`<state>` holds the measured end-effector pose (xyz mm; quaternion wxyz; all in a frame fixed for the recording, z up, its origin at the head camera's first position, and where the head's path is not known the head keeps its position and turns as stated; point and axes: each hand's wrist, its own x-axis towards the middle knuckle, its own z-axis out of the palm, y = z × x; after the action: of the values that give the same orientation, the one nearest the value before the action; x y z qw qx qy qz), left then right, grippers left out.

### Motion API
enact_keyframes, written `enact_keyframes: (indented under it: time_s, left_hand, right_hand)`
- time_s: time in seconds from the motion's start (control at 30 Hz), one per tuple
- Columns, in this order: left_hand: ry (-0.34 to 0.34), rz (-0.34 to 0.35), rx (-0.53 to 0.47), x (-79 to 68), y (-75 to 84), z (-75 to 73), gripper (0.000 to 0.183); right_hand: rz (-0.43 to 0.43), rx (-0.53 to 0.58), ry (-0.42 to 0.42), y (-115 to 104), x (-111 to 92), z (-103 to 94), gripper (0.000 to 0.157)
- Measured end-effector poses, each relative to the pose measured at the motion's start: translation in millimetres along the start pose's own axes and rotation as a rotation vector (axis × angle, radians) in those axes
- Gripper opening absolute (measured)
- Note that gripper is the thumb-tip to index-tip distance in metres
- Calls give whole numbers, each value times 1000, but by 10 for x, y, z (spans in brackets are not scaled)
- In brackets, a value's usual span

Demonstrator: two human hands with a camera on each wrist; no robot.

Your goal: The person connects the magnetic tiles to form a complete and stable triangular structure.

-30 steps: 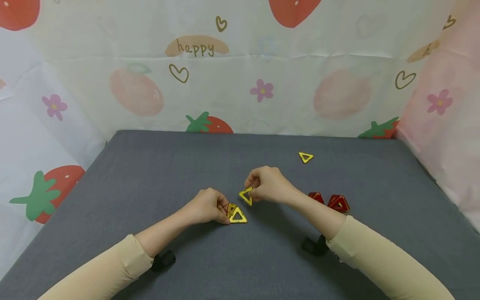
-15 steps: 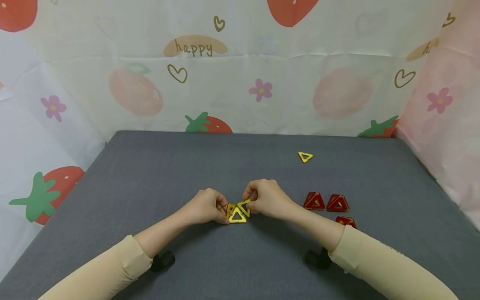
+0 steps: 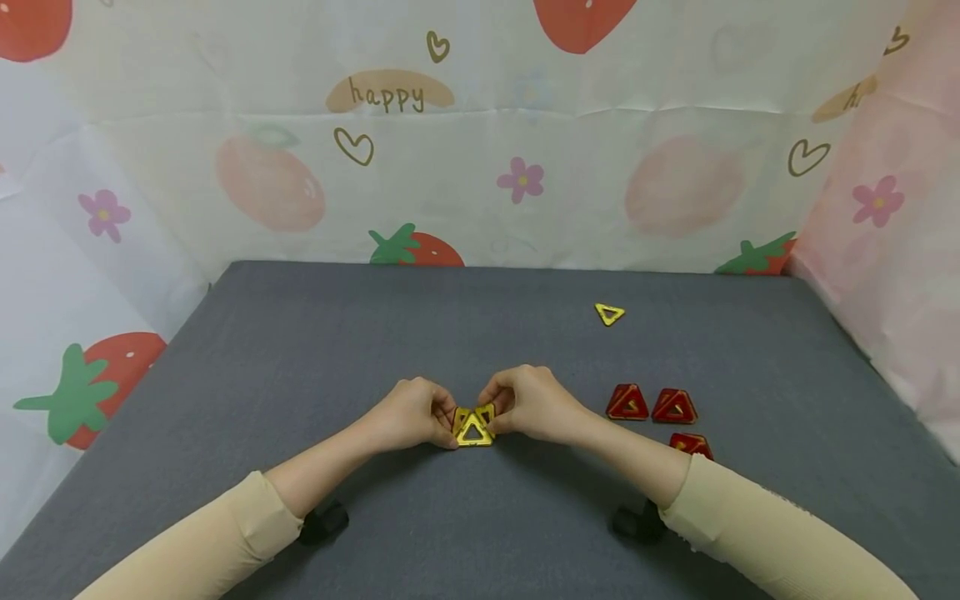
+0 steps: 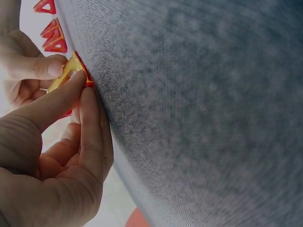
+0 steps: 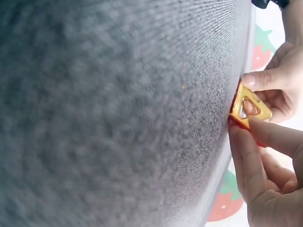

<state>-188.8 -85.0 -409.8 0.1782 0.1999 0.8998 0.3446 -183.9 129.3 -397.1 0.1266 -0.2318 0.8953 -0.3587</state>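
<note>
Yellow triangular magnetic tiles lean together into a small pyramid mid-table, with the front tile [image 3: 474,442] facing the head camera. Red shows along the lower edges in both wrist views. At the pyramid's left side, my left hand [image 3: 412,414] pinches a yellow tile between thumb and fingers. Opposite it, my right hand [image 3: 536,407] pinches the right-hand yellow tile [image 3: 490,410], which stands against the front one. The front tile [image 5: 263,113] shows between the fingers of both hands in the right wrist view. Fingers partly hide both side tiles.
Three red triangular pieces [image 3: 627,412] stand to the right, one partly behind the right sleeve [image 3: 757,508]. A single yellow triangular tile [image 3: 610,322] lies farther back. Printed cloth [image 3: 450,192] rises along the back and sides of the grey table [image 3: 337,333].
My right hand has moved down and left, bringing its yellow tile from above the table against the tiles at my left hand. My left hand has stayed put.
</note>
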Motion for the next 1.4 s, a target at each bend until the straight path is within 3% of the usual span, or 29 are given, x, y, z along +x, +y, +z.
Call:
enact_keyframes:
  time_s: [0.53,0.97,1.4]
  left_hand:
    - [-5,96,-35,-7,-36,-15,19]
    - [-43,111,-78,-2,-37,-7,18]
    - [-44,143,-12,1,-36,6,15]
  right_hand:
    - [-32,95,-61,24,1,8,29]
    - [-53,97,-91,26,14,52,29]
    - [-77,81,-92,46,6,59,28]
